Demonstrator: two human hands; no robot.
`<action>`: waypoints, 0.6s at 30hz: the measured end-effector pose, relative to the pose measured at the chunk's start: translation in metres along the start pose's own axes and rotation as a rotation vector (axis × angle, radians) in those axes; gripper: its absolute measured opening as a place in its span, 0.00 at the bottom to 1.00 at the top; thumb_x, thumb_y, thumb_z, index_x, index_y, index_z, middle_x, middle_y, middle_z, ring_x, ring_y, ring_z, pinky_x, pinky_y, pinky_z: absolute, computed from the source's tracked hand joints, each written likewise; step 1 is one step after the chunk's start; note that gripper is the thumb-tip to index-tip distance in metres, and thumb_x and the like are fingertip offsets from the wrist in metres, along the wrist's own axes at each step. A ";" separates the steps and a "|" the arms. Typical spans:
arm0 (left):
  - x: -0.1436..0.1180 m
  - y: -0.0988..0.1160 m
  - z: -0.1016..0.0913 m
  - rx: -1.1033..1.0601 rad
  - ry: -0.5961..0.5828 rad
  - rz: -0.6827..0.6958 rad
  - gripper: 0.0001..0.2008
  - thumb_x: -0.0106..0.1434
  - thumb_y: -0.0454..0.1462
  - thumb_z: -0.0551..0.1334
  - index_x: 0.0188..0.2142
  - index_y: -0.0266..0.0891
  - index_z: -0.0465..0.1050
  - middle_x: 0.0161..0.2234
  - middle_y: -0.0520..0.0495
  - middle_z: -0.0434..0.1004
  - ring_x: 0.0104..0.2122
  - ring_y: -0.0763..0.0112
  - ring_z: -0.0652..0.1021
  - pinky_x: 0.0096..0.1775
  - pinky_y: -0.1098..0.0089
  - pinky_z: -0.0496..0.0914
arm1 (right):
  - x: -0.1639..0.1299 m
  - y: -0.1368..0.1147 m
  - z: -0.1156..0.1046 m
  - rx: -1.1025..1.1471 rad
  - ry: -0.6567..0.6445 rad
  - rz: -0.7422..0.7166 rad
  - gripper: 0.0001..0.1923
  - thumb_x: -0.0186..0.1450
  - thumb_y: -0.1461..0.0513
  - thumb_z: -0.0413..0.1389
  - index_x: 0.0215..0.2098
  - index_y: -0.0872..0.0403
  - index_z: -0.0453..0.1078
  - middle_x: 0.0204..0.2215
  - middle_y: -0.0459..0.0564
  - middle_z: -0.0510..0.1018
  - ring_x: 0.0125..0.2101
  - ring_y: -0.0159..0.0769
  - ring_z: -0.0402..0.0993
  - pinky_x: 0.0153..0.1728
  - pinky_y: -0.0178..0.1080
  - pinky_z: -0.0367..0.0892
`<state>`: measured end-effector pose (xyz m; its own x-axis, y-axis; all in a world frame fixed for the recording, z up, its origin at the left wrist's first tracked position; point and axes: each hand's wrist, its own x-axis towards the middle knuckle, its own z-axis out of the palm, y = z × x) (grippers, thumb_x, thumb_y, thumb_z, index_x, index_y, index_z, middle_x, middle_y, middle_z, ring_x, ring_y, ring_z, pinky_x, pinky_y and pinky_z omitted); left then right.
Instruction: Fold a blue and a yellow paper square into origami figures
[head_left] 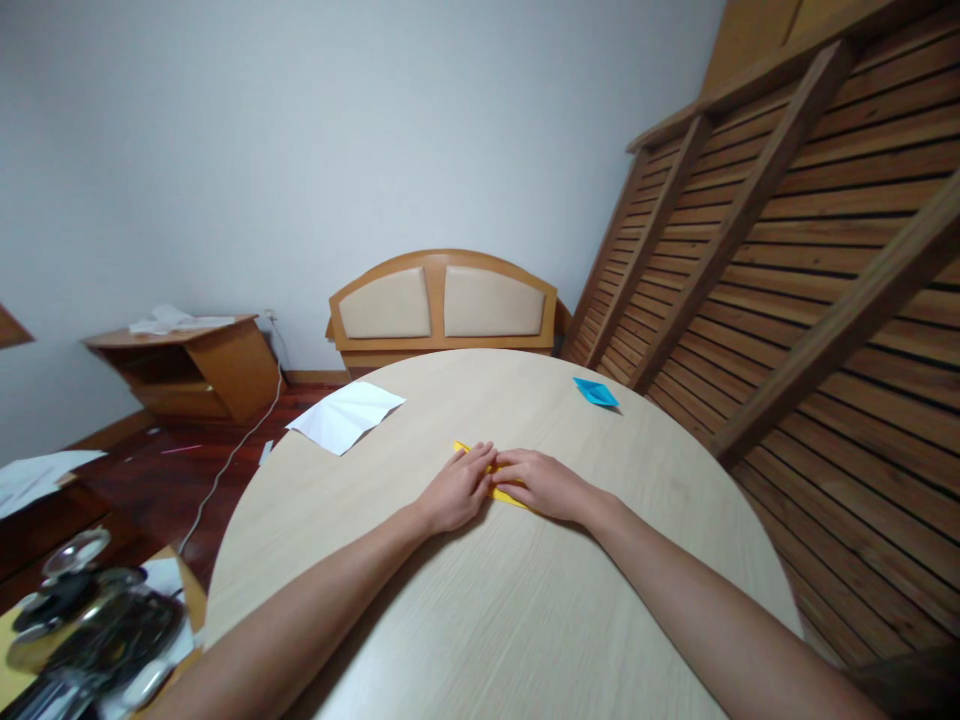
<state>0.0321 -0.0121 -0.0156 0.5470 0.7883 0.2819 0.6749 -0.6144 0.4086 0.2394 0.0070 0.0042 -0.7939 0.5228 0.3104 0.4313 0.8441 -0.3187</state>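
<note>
A piece of folded yellow paper [508, 497] lies on the round table, mostly covered by my hands. My left hand [457, 488] rests over its left part, fingers together and pressed down on it. From the other side, my right hand [541, 480] bends its fingers onto the same paper, thumb near its lower edge. The fingertips of both hands meet over the middle. Towards the far right of the table sits a folded blue paper piece [597, 392]. A creased white sheet [346, 415] lies at the left edge.
The round table [420, 640] has a pale wood top. Slatted wooden panels [832, 250] lean close on the right. A headboard [442, 257] stands behind the table. Left are a low cabinet [232, 370], a white cable [225, 465] and a cluttered surface with glass items [112, 620].
</note>
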 end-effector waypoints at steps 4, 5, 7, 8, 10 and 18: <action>-0.004 -0.006 -0.003 0.119 -0.109 -0.059 0.23 0.74 0.42 0.45 0.65 0.39 0.57 0.67 0.39 0.57 0.68 0.58 0.56 0.66 0.48 0.51 | -0.002 0.003 -0.005 -0.021 0.019 0.066 0.13 0.69 0.63 0.53 0.49 0.51 0.76 0.46 0.53 0.81 0.49 0.41 0.74 0.53 0.43 0.65; -0.004 -0.007 -0.004 0.140 -0.125 -0.076 0.23 0.74 0.42 0.45 0.65 0.40 0.58 0.67 0.40 0.56 0.68 0.58 0.56 0.66 0.48 0.51 | -0.002 0.002 -0.006 -0.032 0.019 0.100 0.13 0.69 0.63 0.54 0.50 0.52 0.75 0.46 0.53 0.81 0.48 0.42 0.75 0.52 0.43 0.66; -0.005 -0.008 -0.006 0.174 -0.144 -0.115 0.24 0.74 0.43 0.46 0.65 0.41 0.58 0.68 0.40 0.54 0.68 0.55 0.55 0.65 0.47 0.52 | -0.002 -0.002 -0.006 -0.048 0.006 0.137 0.16 0.69 0.61 0.54 0.53 0.52 0.73 0.47 0.54 0.80 0.48 0.42 0.75 0.52 0.44 0.66; -0.004 -0.008 -0.007 0.187 -0.147 -0.138 0.24 0.74 0.44 0.46 0.66 0.41 0.57 0.68 0.40 0.53 0.68 0.54 0.55 0.65 0.46 0.52 | -0.002 -0.004 -0.005 -0.053 -0.004 0.139 0.18 0.70 0.59 0.53 0.56 0.52 0.71 0.50 0.55 0.79 0.51 0.43 0.74 0.54 0.45 0.65; -0.004 -0.006 -0.007 0.204 -0.150 -0.179 0.25 0.73 0.45 0.47 0.67 0.41 0.56 0.69 0.40 0.52 0.68 0.51 0.53 0.65 0.45 0.51 | -0.002 -0.008 -0.001 -0.057 -0.032 0.143 0.23 0.71 0.54 0.51 0.62 0.52 0.66 0.58 0.56 0.73 0.59 0.45 0.67 0.60 0.48 0.59; -0.005 -0.010 -0.004 0.283 -0.008 -0.348 0.25 0.72 0.44 0.48 0.63 0.34 0.61 0.66 0.30 0.57 0.66 0.46 0.58 0.63 0.42 0.52 | -0.007 0.004 0.015 -0.046 -0.158 0.275 0.28 0.75 0.52 0.39 0.70 0.52 0.53 0.69 0.54 0.54 0.69 0.46 0.45 0.67 0.56 0.44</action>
<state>0.0205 -0.0094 -0.0178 0.2661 0.9501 0.1625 0.9279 -0.2982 0.2240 0.2405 0.0047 -0.0125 -0.7003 0.7101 0.0737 0.6549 0.6801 -0.3294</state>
